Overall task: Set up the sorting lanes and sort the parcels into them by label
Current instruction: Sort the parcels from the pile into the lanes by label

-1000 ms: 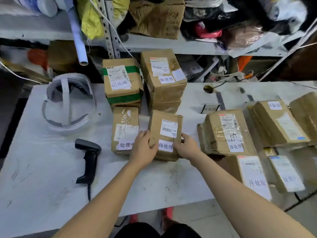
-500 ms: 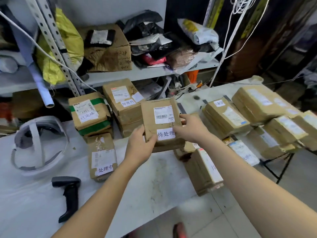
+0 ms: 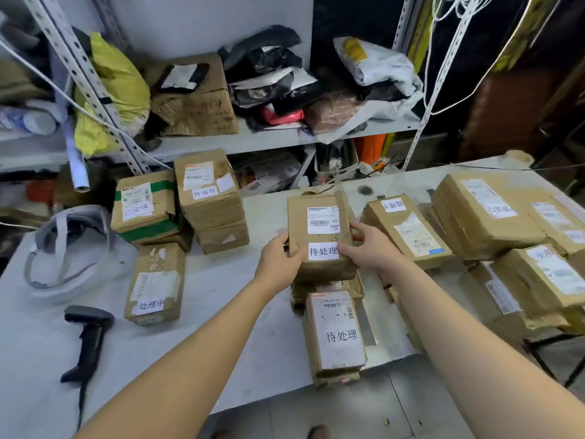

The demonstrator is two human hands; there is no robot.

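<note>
Both bare forearms stretched forward and drew together. The left hand (image 3: pixel 278 259) gripped the left edge of a parcel (image 3: pixel 318 223), and the right hand (image 3: pixel 372 248) clasped its right edge, both thumbs on its labelled face.

With our left hand (image 3: pixel 278 261) and right hand (image 3: pixel 368 248) we have lifted the parcel (image 3: pixel 319 229) from beside the box (image 3: pixel 155 283) on the left and carried it rightward. It now sits atop a stack (image 3: pixel 329 285) of parcels.
</note>
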